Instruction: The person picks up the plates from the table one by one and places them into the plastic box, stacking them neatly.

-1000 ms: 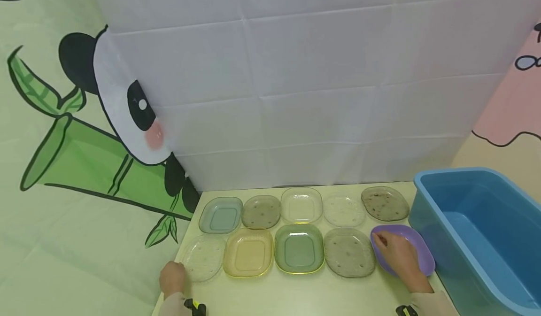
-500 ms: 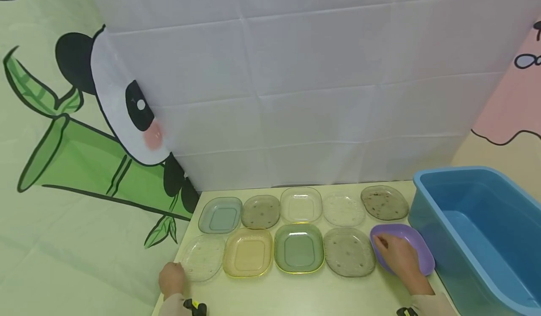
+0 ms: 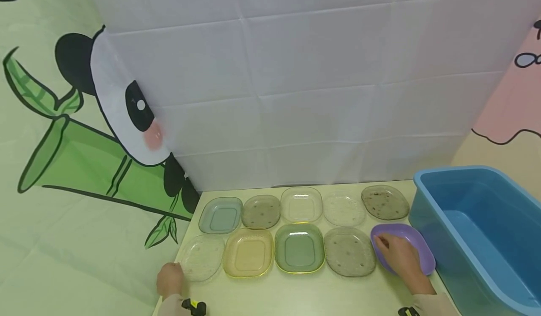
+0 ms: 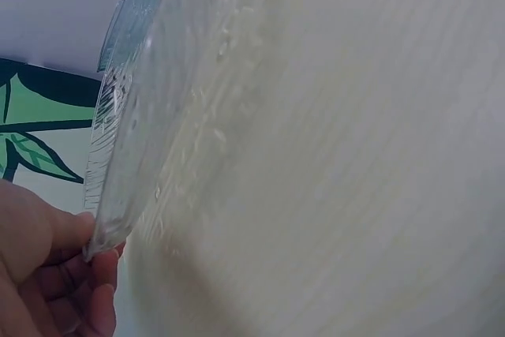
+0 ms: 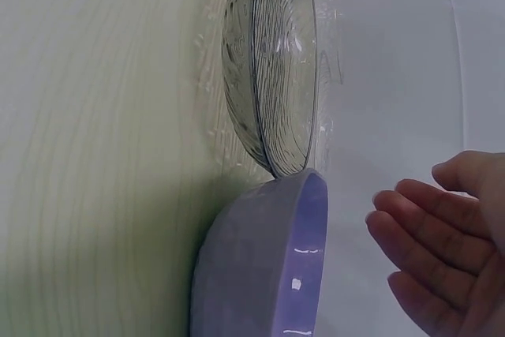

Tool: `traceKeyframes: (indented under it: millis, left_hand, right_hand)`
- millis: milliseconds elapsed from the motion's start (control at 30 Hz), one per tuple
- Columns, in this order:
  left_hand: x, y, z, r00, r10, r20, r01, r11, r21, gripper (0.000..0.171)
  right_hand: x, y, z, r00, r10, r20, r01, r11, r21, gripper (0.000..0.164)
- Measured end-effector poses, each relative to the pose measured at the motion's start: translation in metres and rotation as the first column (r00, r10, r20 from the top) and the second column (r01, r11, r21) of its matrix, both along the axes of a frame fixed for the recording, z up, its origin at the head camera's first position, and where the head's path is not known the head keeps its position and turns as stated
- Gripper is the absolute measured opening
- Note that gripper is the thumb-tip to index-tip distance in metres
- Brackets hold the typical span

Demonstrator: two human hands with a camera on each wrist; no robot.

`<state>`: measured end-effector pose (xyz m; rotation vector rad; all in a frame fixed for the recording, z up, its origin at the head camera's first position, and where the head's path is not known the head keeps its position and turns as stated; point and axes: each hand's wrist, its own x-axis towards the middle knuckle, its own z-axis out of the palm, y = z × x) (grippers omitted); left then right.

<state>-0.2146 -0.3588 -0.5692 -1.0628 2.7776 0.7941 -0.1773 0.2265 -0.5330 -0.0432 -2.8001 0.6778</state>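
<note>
Hardly anything's moved: left hand (image 3: 170, 280) pinches the clear plate (image 3: 203, 258) by one edge, so it might slip; right hand (image 3: 399, 257) empty, fingers loosely bent.

You can read no text, label, brand or number here. On the black wrist strap with a yellow patch (image 3: 194, 307) at your left and its small black-and-yellow counterpart (image 3: 407, 312) at your right, any lettering is too small to make out. The pale blue looped outline (image 3: 526, 61) on the pink printed shape (image 3: 507, 104) gives you no certain character (it resembles a sideways eight, but you cannot tell whether it is one).
</note>
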Motion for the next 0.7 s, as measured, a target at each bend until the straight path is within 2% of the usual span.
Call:
traceKeyframes:
  millis: [367, 700]
  left_hand:
    - [0.005, 0.006, 0.006, 0.999, 0.037, 0.012, -0.037, 0.999, -0.021, 0.032]
    - [0.010, 0.011, 0.007, 0.997, 0.066, -0.045, -0.066, 0.998, 0.007, 0.032]
  right_hand:
    - [0.001, 0.000, 0.000, 1.000, 0.006, 0.031, -0.006, 1.000, -0.001, 0.013]
    - [0.001, -0.002, -0.001, 0.998, 0.008, 0.059, -0.007, 1.000, -0.013, 0.021]
